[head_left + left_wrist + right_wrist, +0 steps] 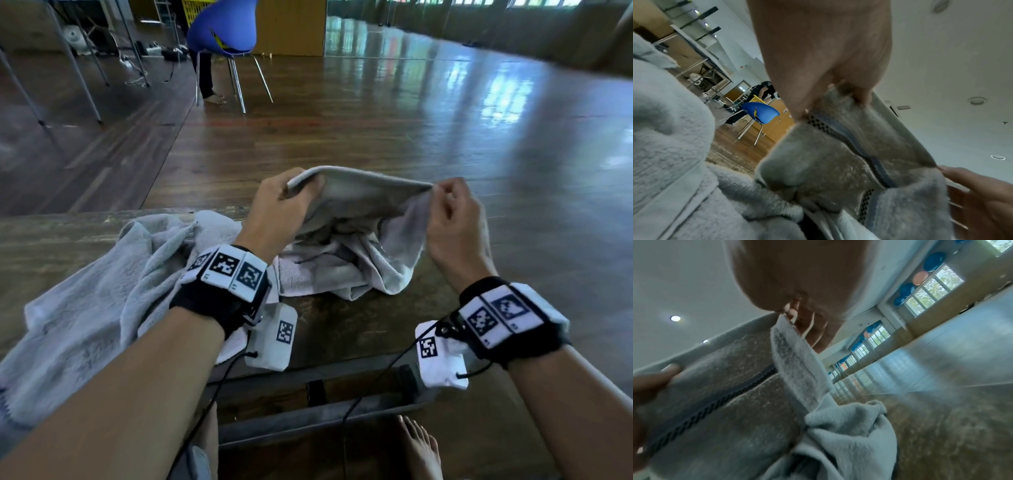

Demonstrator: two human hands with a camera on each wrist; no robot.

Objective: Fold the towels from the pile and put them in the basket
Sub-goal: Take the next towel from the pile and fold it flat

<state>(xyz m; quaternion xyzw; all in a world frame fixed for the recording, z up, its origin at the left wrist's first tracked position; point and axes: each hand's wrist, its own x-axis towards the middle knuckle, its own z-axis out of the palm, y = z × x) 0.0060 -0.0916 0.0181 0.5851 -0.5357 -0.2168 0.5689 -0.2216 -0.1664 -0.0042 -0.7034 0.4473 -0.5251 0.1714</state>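
Above the far edge of the table (342, 329), a grey towel (356, 219) is stretched by its top edge between two hands, its lower part bunched on the tabletop. Left hand (279, 212) pinches one top corner; right hand (452, 222) pinches the other. Another towel (102, 294) lies crumpled at the table's left edge; a blue chair (222, 27) stands well beyond.

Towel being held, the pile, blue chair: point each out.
towel (359, 192): head view, on the stretched panel between the hands.
pile (102, 291): head view, on the crumpled cloth left of the left forearm.
chair (222, 31): head view, on the blue seat back.
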